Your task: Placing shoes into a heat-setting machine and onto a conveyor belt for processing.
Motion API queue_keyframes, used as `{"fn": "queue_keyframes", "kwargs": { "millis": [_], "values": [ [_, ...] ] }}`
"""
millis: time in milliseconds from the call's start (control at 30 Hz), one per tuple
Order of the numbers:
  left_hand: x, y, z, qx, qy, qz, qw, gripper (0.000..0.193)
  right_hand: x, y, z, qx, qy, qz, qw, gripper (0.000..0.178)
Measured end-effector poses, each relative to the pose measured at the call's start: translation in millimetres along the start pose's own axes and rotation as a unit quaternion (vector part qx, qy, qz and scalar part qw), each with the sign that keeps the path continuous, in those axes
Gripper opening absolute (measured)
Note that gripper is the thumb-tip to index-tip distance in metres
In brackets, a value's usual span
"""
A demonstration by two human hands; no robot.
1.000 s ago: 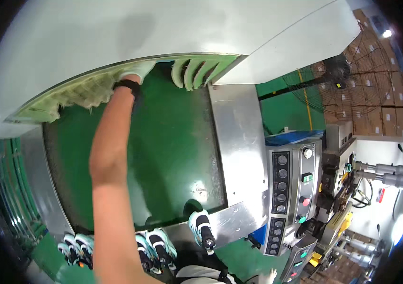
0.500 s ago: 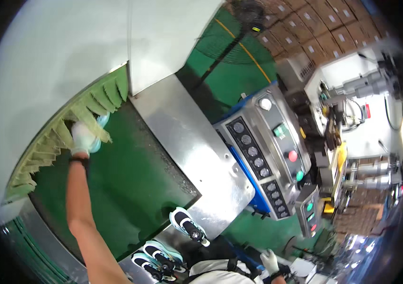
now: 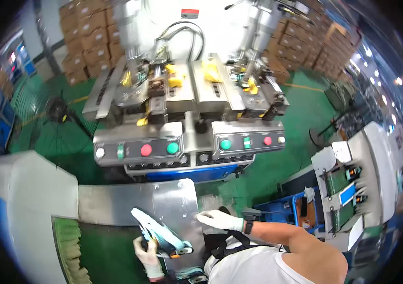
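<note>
My gloved left hand [image 3: 148, 255] is closed around the lower side of a light blue and dark shoe upper [image 3: 159, 234]. The upper lies slanted above the steel ledge [image 3: 116, 206], its pale end pointing up and left. My gloved right hand [image 3: 220, 220] is stretched out at the ledge's right edge, fingers extended and nothing in them, apart from the upper. More shoe uppers [image 3: 193, 274] show in part at the lower edge, near my body. The green conveyor belt [image 3: 104, 255] runs at the left, by a fringed green curtain [image 3: 70, 246].
Ahead stands a two-station press machine [image 3: 192, 109] with yellow parts and two button panels [image 3: 248, 140]. A white machine housing [image 3: 35, 189] is at the left. A floor fan [image 3: 57, 110] and stacked cartons [image 3: 88, 42] stand behind. Blue bins [image 3: 277, 213] and another conveyor machine [image 3: 376, 175] are at the right.
My view has swung right toward the press. My left hand has left the fringed curtain and now has the shoe upper over the ledge. My right hand has come in beside the ledge.
</note>
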State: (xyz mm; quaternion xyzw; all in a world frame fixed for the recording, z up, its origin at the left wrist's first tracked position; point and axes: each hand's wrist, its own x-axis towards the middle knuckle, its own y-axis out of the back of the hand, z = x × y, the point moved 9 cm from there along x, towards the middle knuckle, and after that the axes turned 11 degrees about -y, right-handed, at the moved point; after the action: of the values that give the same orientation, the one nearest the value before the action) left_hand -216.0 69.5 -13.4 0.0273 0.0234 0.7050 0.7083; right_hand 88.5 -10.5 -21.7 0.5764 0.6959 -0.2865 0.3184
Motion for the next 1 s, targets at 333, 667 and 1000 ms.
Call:
{"fn": "queue_keyframes", "kwargs": {
  "millis": [333, 667, 1000],
  "values": [
    [43, -310, 241, -0.352, -0.125, -0.248, 0.894, 0.069, -90, 98, -67, 0.626, 0.127, -0.432, 0.637, 0.054],
    [96, -601, 262, -0.05, -0.152, -0.48, 0.862, 0.054, -172, 352, 4, 0.565, 0.356, -0.037, 0.744, 0.071],
    [337, -745, 117, 0.273, -0.25, -0.185, 0.91, 0.053, -236, 406, 75, 0.579, 0.333, 0.194, 0.719, 0.089]
  ]
}}
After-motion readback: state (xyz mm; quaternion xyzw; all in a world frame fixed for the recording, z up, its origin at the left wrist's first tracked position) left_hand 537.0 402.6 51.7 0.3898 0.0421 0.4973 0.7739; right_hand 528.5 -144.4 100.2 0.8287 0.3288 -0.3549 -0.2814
